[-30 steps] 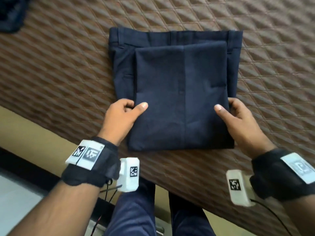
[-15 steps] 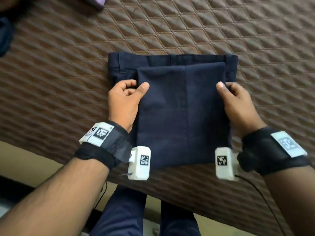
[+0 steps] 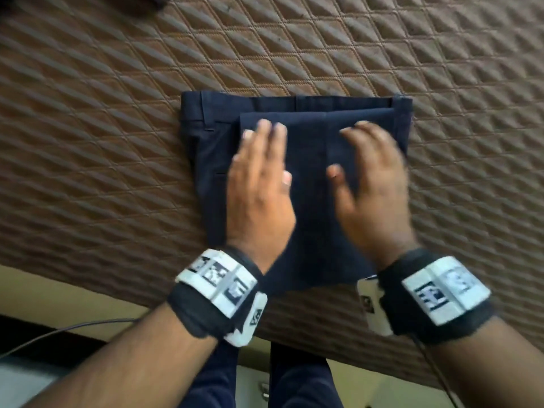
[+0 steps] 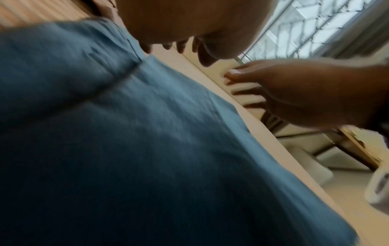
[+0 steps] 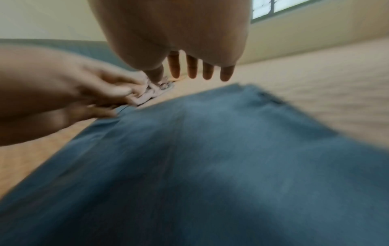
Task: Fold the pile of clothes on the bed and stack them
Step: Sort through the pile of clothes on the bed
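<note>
A pair of navy trousers (image 3: 312, 207) lies folded into a rectangle on the brown quilted bed cover (image 3: 117, 142), its waistband at the far edge. My left hand (image 3: 265, 142) lies flat on the left half of the top layer with straight fingers. Over the right half my right hand (image 3: 365, 142) is spread and blurred; whether it touches the cloth is unclear. The left wrist view shows the trousers (image 4: 147, 149) as blue, with the right hand (image 4: 284, 93) hovering over them. In the right wrist view the right fingers (image 5: 191, 68) hang straight above the trousers (image 5: 210, 166).
The bed's near edge (image 3: 88, 293) runs across the lower part of the head view, with my legs (image 3: 294, 378) below it. A cable (image 3: 73, 328) trails at lower left. A small patterned cloth (image 5: 155, 89) lies farther off on the bed. A barred window (image 4: 305, 25) is beyond.
Both hands have let go of the trousers' side edges, where they pinched the fold, and moved inward onto the top layer with fingers straightened.
</note>
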`<action>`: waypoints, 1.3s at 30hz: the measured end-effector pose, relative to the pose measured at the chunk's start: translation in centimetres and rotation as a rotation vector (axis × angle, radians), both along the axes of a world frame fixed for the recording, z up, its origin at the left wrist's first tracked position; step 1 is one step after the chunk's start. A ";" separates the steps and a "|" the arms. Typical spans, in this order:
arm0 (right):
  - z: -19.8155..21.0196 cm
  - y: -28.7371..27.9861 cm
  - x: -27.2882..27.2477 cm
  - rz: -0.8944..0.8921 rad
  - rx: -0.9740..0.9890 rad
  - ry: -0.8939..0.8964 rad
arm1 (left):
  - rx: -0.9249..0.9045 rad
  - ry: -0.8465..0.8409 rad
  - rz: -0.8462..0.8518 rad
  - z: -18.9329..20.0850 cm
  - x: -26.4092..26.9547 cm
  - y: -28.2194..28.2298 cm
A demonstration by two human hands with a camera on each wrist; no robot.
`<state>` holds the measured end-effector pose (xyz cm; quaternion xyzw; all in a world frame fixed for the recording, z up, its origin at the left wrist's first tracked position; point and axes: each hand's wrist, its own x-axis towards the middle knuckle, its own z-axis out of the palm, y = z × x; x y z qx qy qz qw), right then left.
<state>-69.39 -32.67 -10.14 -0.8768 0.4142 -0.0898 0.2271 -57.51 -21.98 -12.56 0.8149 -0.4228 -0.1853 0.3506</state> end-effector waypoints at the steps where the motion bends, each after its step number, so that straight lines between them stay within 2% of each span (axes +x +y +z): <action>1: -0.7 1.7 0.4 0.051 0.029 0.080 | 0.067 -0.049 -0.111 -0.7 -1.3 0.5; 3: -3.0 3.6 0.2 0.077 0.099 0.329 | 0.264 -0.208 -0.256 -3.6 -2.3 1.7; 5: -5.3 2.5 -2.3 0.055 0.098 0.511 | 0.463 -0.361 -0.317 -6.0 -0.9 2.6; 6: -5.8 1.3 -4.0 -0.019 0.096 0.567 | 0.535 -0.401 -0.292 -6.3 -0.2 2.9; 8: -5.4 -0.2 -7.0 -0.304 0.117 0.631 | 0.609 -0.417 -0.131 -5.2 0.1 2.8; 9: -4.6 0.0 -7.9 -0.412 0.104 0.612 | 0.609 -0.421 -0.065 -4.1 -0.6 2.7; 10: -3.9 1.0 -8.2 -0.417 0.072 0.551 | 0.570 -0.455 -0.074 -3.3 -2.0 2.9; 11: -3.5 2.9 -8.0 -0.313 0.036 0.480 | 0.507 -0.488 -0.168 -2.9 -3.9 3.5; 13: -4.3 7.2 -8.0 0.023 0.011 0.416 | 0.431 -0.465 -0.424 -2.8 -7.2 5.2; 14: -5.1 8.6 -8.7 0.114 0.026 0.427 | 0.442 -0.460 -0.483 -3.5 -7.8 6.3; 15: -5.9 9.1 -10.2 0.129 0.072 0.471 | 0.481 -0.465 -0.497 -4.3 -7.6 7.5; 18: -7.4 6.8 -16.5 -0.008 0.163 0.578 | 0.638 -0.470 -0.382 -5.9 -4.5 10.4; 20: -6.9 5.1 -20.0 -0.115 0.205 0.631 | 0.703 -0.410 -0.159 -5.0 -2.8 11.5; 21: -6.4 4.6 -20.6 -0.169 0.236 0.629 | 0.706 -0.329 -0.006 -4.3 -2.4 11.9; 22: -5.8 4.3 -20.6 -0.229 0.254 0.575 | 0.675 -0.236 0.144 -3.3 -2.5 12.0; 25: -4.5 3.5 -18.6 -0.406 0.238 0.180 | 0.528 0.001 0.426 -2.1 -4.0 11.8; 26: -4.3 3.2 -17.5 -0.437 0.264 0.076 | 0.462 0.127 0.519 -2.1 -4.2 11.6; 27: -4.2 3.1 -16.5 -0.459 0.349 -0.005 | 0.378 0.289 0.620 -2.1 -4.3 11.3; 29: -3.8 2.9 -14.7 -0.506 0.652 -0.110 | 0.264 0.569 0.722 -1.6 -4.5 10.3; 31: -3.9 2.5 -13.8 -0.511 0.920 -0.204 | 0.230 0.656 0.665 -0.5 -4.4 8.9; 32: -3.9 2.1 -13.7 -0.470 0.965 -0.233 | 0.211 0.665 0.620 0.3 -4.6 8.1; 36: -0.2 -2.3 -16.2 -0.367 0.936 -0.320 | 0.142 0.625 0.472 4.9 -7.4 2.6; 39: 4.0 -7.4 -20.4 -0.363 0.914 -0.471 | 0.058 0.662 0.401 7.9 -11.0 -2.3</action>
